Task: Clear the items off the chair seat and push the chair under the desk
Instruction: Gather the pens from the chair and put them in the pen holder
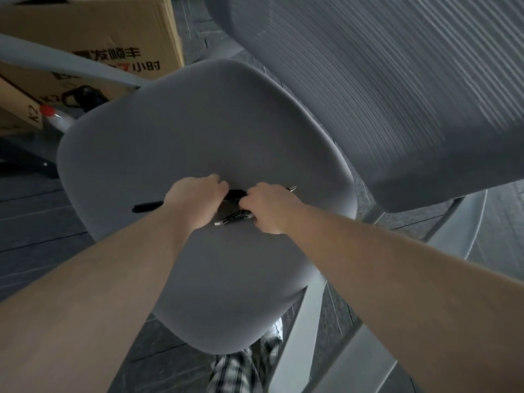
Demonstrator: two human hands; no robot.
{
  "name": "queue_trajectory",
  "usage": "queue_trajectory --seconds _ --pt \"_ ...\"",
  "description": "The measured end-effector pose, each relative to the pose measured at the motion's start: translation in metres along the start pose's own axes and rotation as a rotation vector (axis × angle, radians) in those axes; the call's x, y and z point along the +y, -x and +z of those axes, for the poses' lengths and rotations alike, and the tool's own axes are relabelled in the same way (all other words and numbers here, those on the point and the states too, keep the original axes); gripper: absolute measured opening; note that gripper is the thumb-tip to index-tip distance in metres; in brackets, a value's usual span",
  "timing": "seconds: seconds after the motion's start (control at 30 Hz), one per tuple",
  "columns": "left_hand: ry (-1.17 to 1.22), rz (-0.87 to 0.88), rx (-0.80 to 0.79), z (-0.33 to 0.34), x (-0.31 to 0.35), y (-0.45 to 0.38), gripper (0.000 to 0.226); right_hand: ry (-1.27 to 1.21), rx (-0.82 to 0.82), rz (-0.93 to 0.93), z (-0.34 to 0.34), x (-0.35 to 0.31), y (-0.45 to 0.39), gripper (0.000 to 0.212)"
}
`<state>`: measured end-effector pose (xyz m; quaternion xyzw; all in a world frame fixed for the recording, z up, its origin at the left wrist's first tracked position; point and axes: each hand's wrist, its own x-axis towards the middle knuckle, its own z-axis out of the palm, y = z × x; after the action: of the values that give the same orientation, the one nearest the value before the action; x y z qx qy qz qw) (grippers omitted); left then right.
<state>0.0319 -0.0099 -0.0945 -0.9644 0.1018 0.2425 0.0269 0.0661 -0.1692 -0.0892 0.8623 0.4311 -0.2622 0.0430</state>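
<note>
Bare forearms, no sleeves; plaid black-and-white trousers (241, 370).

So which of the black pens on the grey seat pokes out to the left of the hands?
The black capped pen under the left hand; the white-tipped one lies between both hands.

Dim, flat light; wide-angle warping and soft blur toward edges.
</note>
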Motion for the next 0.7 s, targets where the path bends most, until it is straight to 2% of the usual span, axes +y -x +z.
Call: queue_trajectory --seconds 0.27,0.5,0.7 --pt "0.072 -0.046 0.092 -0.006 -0.011 0.003 0.018 -0.011 0.061 0.118 -0.014 0.009 0.001 0.034" --pt "0.310 -0.256 0.173 -0.033 -0.033 0.017 0.009 -0.138 0.043 0.141 -0.047 -0.004 0.002 0.025" --pt "0.204 -0.318 0.191 -0.066 -0.071 0.064 0.017 -0.079 0.091 0.046 -0.108 -0.032 0.002 0.016"
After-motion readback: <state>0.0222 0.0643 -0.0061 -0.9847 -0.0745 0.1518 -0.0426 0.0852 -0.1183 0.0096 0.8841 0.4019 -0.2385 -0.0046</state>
